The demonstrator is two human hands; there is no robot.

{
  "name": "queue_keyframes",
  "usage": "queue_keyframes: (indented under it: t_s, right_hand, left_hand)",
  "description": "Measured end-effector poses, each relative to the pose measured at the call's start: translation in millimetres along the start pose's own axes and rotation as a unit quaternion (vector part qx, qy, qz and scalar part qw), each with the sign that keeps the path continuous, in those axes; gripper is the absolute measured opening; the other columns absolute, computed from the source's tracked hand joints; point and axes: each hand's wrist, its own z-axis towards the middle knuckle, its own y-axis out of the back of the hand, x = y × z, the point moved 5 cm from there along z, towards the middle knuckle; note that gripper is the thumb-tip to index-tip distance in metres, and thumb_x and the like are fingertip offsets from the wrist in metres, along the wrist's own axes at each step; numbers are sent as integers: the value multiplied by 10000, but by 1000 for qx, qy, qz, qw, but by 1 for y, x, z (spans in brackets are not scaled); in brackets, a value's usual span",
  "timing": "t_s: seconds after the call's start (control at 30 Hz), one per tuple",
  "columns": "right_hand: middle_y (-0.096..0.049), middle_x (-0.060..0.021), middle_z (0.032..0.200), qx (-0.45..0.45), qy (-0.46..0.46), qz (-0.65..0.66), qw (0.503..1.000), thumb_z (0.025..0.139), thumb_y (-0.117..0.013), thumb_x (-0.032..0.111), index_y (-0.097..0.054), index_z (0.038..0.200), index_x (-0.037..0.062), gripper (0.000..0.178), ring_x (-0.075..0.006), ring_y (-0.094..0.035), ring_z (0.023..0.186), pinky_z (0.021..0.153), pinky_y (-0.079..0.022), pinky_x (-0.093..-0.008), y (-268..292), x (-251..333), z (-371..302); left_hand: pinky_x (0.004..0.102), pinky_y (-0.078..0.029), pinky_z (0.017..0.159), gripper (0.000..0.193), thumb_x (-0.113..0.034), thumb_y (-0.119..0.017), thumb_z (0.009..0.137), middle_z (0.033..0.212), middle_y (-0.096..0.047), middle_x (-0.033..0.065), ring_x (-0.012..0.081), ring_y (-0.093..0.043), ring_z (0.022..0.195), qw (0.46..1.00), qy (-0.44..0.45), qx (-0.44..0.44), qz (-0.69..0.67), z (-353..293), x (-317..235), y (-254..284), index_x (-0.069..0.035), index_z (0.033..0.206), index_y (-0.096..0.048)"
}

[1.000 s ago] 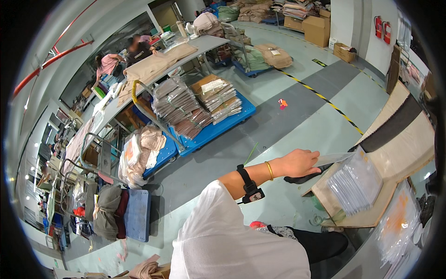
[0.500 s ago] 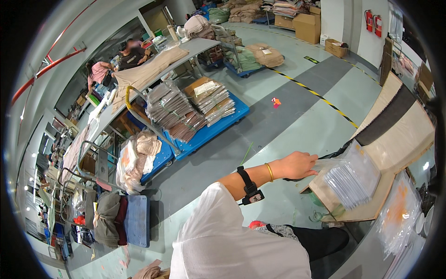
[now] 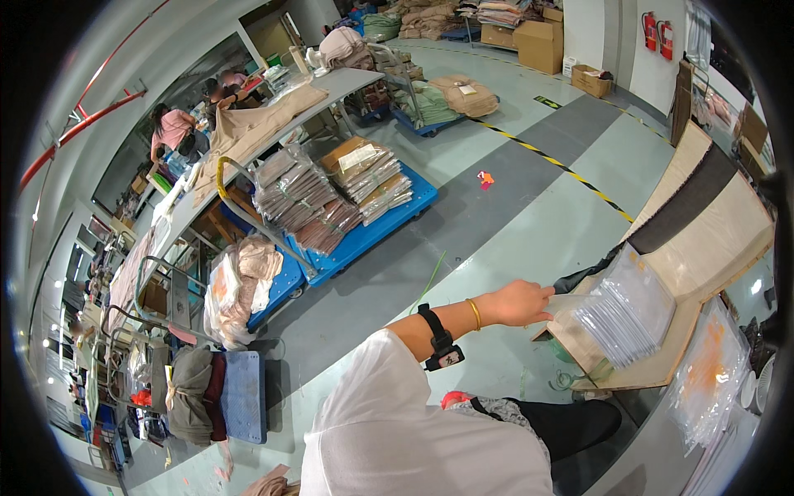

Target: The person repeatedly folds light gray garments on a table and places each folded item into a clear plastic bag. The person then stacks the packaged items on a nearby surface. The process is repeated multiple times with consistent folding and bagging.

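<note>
1. At the left corner of the stand (image 3: 708, 258): your left hand (image 3: 519, 304), palm turned down, just off the board. Fingers together at the tips, clamped on the near edge of one bag (image 3: 572, 309).
2. Bag, clear, thin, one. Location: between your fingertips and the left side of the stack. Whether its far edge is free of the stack, cannot tell.
3. Stack (image 3: 630, 312), clear bags in many layers. Location: on the stand's base, against the rear panel, layered edges facing the stand's front edge.
4. Right hand: does not show; its fingers cannot be told.
5. Fittings on your left forearm: black strap (image 3: 436, 328) with small box; gold bracelet (image 3: 474, 314), nearer the wrist.
6. Packet (image 3: 703, 364), clear, orange-marked: just beyond the stand's right edge.
7. Trolley (image 3: 389, 221), blue, well apart from the stand; wrapped bundles (image 3: 299, 197) toward its left end.
8. Handling note, by judgement: pinch lightly at the edge, since thin film likely creases. Hold the bag level with the stack's top and your wrist clear of the stand's corner; a sideways drag could skew the layers beneath.
</note>
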Motion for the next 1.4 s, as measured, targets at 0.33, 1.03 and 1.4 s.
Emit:
queue_keyframes:
  t_s: [0.33,1.03,1.4]
  right_hand:
    - [-727,-207,1259,5,32,-35,999,1015,-629,418,-743,1293,102,437,-384,-690,1144,987,-532,-482,-8,9,19]
    - [-707,-201,1302,-29,209,-127,969,984,-635,555,-732,1285,75,575,-367,-649,1256,1083,-486,-540,-86,42,131]
    - [-659,-228,1380,-75,106,-430,894,964,-562,663,-643,1377,19,769,-464,-598,1305,1145,-404,-622,-76,111,124]
  left_hand:
    - [475,-559,764,530,-433,-540,1067,1087,-584,133,327,-648,875,999,-11,33,1,-5,1,-33,15,826,-687]
    - [537,-549,678,548,-476,-616,1005,878,-690,216,435,-690,740,991,55,92,-75,-57,36,-183,55,1143,-612]
    - [530,-572,861,643,-546,-533,1039,1016,-737,274,453,-724,956,865,386,256,-195,-259,76,-300,76,1051,-694]
